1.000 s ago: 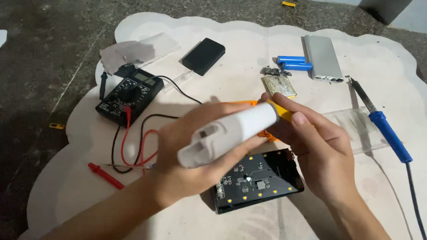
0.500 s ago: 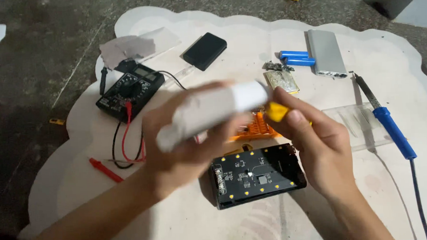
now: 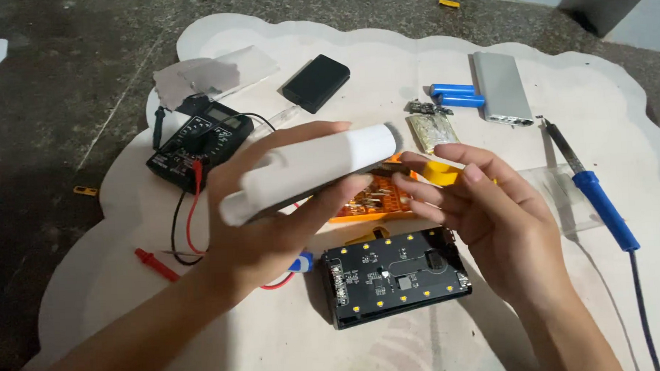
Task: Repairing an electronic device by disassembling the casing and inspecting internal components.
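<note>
While the black circuit board lies low at centre on the white mat, my left hand clamps the white tube mid-frame; my right hand hovers open beside it, the multimeter farther upper left.

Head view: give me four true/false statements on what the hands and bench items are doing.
1. The left hand holds the white casing. True.
2. The right hand grips the soldering iron. False: the iron lies apart on the mat; the hand is open.
3. The black circuit board lies on the mat. True.
4. The multimeter sits right of the silver case. False: it sits far left.
</note>
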